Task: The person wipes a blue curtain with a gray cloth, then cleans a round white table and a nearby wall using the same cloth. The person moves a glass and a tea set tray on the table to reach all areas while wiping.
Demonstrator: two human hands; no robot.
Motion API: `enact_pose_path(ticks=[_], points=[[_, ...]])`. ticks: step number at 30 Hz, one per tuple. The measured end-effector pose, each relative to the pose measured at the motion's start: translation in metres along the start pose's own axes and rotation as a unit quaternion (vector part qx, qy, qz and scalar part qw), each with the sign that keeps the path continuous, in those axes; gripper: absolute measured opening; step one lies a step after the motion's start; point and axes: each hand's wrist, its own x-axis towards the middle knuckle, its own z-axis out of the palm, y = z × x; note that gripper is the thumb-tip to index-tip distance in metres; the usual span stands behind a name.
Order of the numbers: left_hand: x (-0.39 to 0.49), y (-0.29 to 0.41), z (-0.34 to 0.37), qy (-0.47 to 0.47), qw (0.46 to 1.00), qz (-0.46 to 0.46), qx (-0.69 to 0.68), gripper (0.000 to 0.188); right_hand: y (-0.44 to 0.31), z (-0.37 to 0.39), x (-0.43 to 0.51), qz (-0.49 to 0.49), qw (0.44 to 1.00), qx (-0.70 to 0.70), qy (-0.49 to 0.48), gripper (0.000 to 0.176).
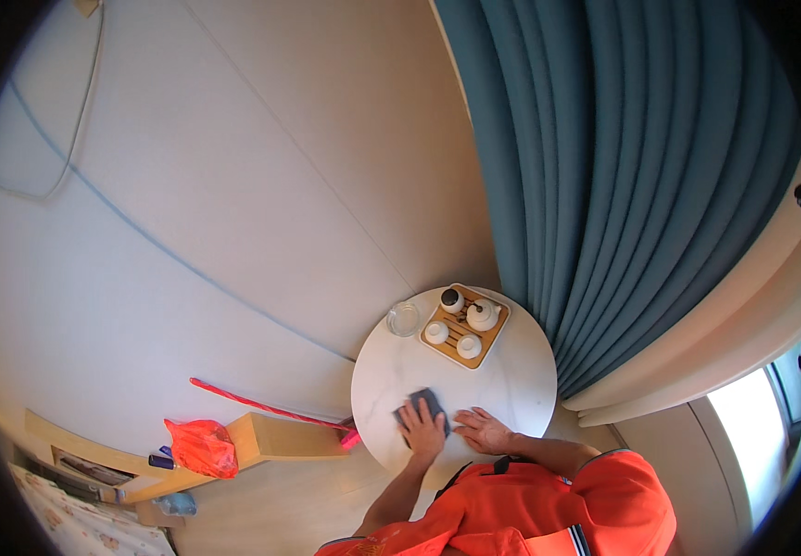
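Note:
My left hand (422,429) lies spread over a folded dark grey cloth (431,399), pressing it onto the round white marble-look table (511,389). Just right of it, my right hand (484,431) rests on the tabletop near the front edge, fingers apart, holding nothing. Farther back stands a wooden-slatted tea tray (454,331) with a white rim. On it are a white teapot (483,316), a white jar with a dark top (452,299), and two small white cups, one left (436,332) and one right (469,346). A clear glass ashtray (404,319) sits left of the tray.
Long blue curtains (581,174) hang at the table's right rear, and a pale wall (268,194) rises behind. To the left, a wooden bench-like ledge (296,436) bears a red plastic bag (202,448). A red-handled broom or brush (268,403) leans near the table.

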Motion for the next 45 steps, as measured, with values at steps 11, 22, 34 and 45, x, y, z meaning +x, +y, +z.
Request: enact_pose_path(ticks=[11,22,34,45], points=[[-0.061,-0.029,-0.014,-0.020,0.995,0.085,-0.042,0.066,0.046,-0.043,0.013,0.170,0.976,-0.094,0.097,0.038],[0.028,0.021,0.014,0.050,0.999,-0.001,0.007,0.069,0.043,-0.047,0.014,0.185,0.976,-0.080,0.087,0.038],[-0.005,0.065,0.009,-0.013,0.969,0.247,-0.002,0.075,0.045,-0.050,0.012,0.170,0.976,-0.039,0.134,0.039],[0.016,0.041,0.012,0.030,0.999,0.038,-0.021,0.069,0.046,-0.045,0.011,0.189,0.973,-0.079,0.105,0.046]])
